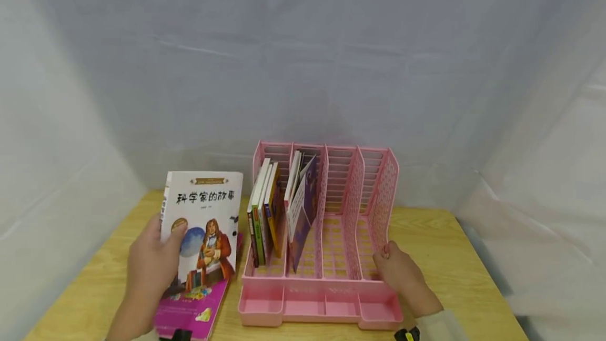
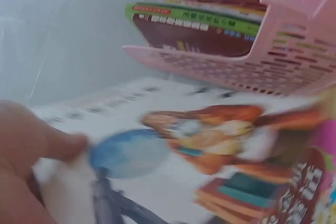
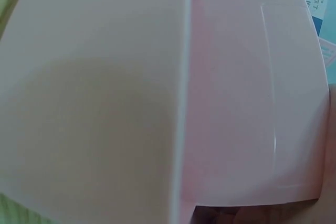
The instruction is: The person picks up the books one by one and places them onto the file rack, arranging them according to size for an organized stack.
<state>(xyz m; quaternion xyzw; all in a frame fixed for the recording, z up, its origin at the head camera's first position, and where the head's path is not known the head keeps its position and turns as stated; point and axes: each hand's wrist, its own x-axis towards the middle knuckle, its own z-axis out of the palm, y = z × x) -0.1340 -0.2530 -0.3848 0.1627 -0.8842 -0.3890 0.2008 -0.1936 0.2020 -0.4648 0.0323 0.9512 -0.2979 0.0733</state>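
Note:
My left hand [image 1: 153,259] grips a white-covered book [image 1: 210,236] by its left side, thumb on the front cover. The cover shows a long-haired figure in a red coat and a blue moon shape. Below it, a magenta book [image 1: 189,314] lies on the table, partly covered by the held one. To the right stands a pink file rack [image 1: 341,278] with several slots and a row of trays in front. My right hand [image 1: 402,275] holds the rack's right side wall near its front edge; in the right wrist view only a sliver of that hand [image 3: 329,145] shows.
Several thin books [image 1: 262,214] stand in the rack's leftmost slot. A purple-covered book [image 1: 305,214] leans with others in the second slot. The wooden table [image 1: 426,236] is bordered behind and on both sides by pale sheeting [image 1: 303,67].

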